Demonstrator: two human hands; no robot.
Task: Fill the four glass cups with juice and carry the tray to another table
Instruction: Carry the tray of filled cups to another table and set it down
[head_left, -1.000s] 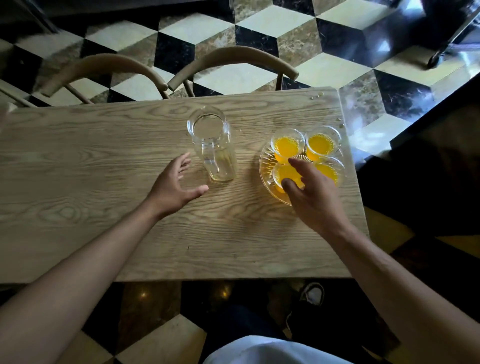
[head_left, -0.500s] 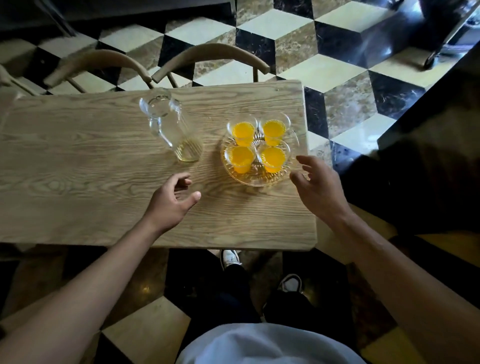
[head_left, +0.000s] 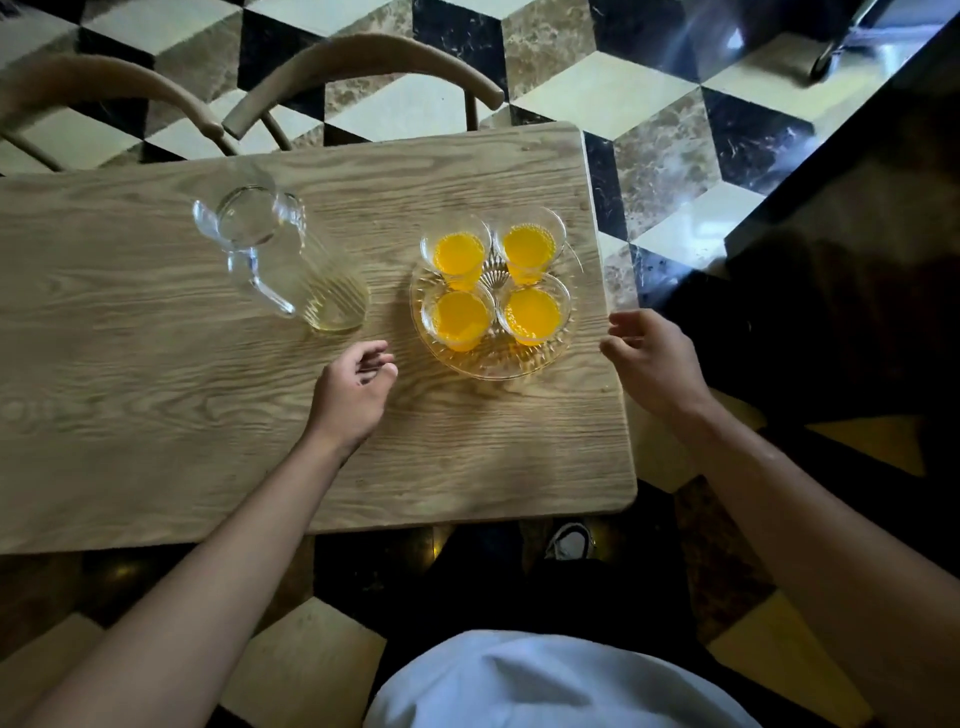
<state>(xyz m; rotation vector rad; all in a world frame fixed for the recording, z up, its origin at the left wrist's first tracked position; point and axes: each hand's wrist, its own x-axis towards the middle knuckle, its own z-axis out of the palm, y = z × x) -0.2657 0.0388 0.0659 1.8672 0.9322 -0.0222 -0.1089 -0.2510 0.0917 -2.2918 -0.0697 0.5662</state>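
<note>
Juice-filled glass cups, four of them in a tight square, stand on a round clear tray (head_left: 457, 358) near the right end of the desk (head_left: 156, 415); nearest the person are the front-left cup (head_left: 458, 317) and front-right cup (head_left: 533, 312), with the back-left cup (head_left: 456, 254) and back-right cup (head_left: 529, 249) behind. Closer in, a white garment shows at the bottom, and both bare forearms reach forward. The left hand (head_left: 353, 389) hovers over the wood just left of the tray's front rim, fingers loosely curled, holding nothing. The right hand (head_left: 652, 358) hangs at the desk's right edge, just beside the tray, fingers relaxed and slightly spread, not touching it. The tray is pressed glass with a ribbed, scalloped rim. The desk is pale, strongly grained wood with rounded corners, and bare board lies in front of the tray. Left of the tray stands a clear glass pitcher (head_left: 291, 270) with a handle, nearly drained. Beyond the far edge, two curved wooden chair backs (head_left: 363, 67) meet a cube-patterned tile floor (head_left: 649, 114).
</note>
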